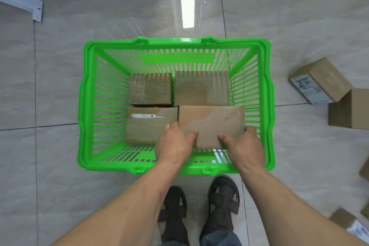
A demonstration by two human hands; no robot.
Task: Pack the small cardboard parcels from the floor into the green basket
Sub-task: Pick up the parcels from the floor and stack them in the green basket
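Observation:
The green basket point(85, 106) stands on the tiled floor right in front of my feet. Three cardboard parcels lie on its bottom: one at the far left point(150, 89), one at the far right point(201, 88), and one at the near left point(145, 128) with a white strip on top. A fourth parcel point(211, 122) is in the near right part of the basket, higher than the others. My left hand point(173, 144) grips its near left corner and my right hand point(243, 144) grips its near right corner.
More cardboard parcels lie on the floor to the right: one with a printed label point(319, 80), a plain one point(349, 109) beside it, and another point(351, 223) at the lower right. A white metal bracket point(24, 4) sits at the upper left. My sandalled feet point(199, 209) are behind the basket.

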